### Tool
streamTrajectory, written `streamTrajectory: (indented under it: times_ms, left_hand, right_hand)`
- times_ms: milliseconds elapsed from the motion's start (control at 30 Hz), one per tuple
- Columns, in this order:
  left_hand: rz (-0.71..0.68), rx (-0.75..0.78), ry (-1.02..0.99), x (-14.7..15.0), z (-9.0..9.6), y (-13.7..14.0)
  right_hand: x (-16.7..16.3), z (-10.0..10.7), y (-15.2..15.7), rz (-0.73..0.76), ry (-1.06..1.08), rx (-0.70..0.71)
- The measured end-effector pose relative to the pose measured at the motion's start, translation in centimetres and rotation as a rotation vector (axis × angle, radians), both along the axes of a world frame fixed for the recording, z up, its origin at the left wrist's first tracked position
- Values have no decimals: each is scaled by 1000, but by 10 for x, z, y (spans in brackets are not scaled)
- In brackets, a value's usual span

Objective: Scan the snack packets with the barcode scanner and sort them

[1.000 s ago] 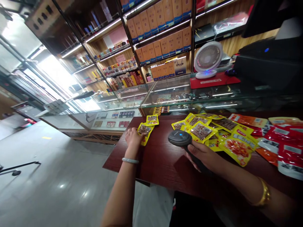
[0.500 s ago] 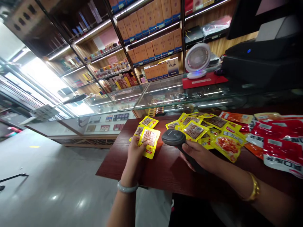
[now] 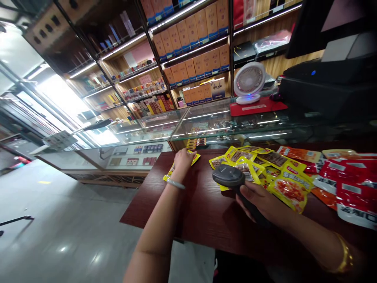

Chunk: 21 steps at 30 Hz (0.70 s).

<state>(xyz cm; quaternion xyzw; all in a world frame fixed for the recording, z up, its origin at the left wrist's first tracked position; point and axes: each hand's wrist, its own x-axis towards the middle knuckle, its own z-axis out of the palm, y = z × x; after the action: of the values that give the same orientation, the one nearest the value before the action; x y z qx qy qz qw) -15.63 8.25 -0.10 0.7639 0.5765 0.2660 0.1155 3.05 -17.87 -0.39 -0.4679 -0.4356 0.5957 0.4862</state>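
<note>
On my feed, gray floor (image 3: 76,228) fills the lower L of the pic. Next, mid-L, I see a glass case (image 3: 134,162) w/ small boxes in it. Then the L hand (image 3: 183,160), just L of center, w/ a pale bangle (image 3: 176,184) on its wrist. It's palm down over some yellow packs (image 3: 195,158) on the dark red table (image 3: 200,216). It hides most of them, so I can't tell if it's pinching one. R of center is a black scanner (image 3: 228,175), its head pointing L. Above it, upper R of center, a white fan (image 3: 249,80) stands on a red mat (image 3: 259,108). The R hand (image 3: 259,200) is wrapped tight around the scanner's handle. Behind that hand, mid-R, there's a messy yellow pile (image 3: 291,188), partly hidden by the scanner, w/ orange packs (image 3: 300,153) next to it. Red & white packs (image 3: 350,177) lie at the far R edge.
</note>
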Motion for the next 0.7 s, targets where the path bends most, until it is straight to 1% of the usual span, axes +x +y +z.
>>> streamTrajectory:
  times_ms: [33, 67, 100, 167, 267, 367, 467, 567, 700]
  left_hand:
    - [99, -7, 126, -10, 2, 15]
    - [168, -30, 216, -20, 2, 28]
    - [207, -68, 270, -30, 1, 40]
    - [235, -140, 293, -43, -3, 58]
    - [223, -172, 268, -50, -11, 67]
    - [158, -158, 263, -47, -13, 62]
    - [117, -92, 191, -42, -5, 50]
    - [58, -17, 22, -35, 8, 32]
    - [-91, -8, -191, -21, 21, 0]
  right_hand:
    - [1, -1, -1, -12, -1, -16]
    - [2, -2, -1, -23, 2, -30]
    - [3, -3, -2, -32, 7, -41]
    - [4, -6, -1, -44, 21, -50]
    - [4, -8, 0, -47, 31, -45]
    - [3, -7, 0, -56, 29, -62]
    - [2, -3, -1, -54, 30, -52]
    - [3, 4, -1, -59, 13, -14]
    - [5, 11, 1, -89, 23, 41]
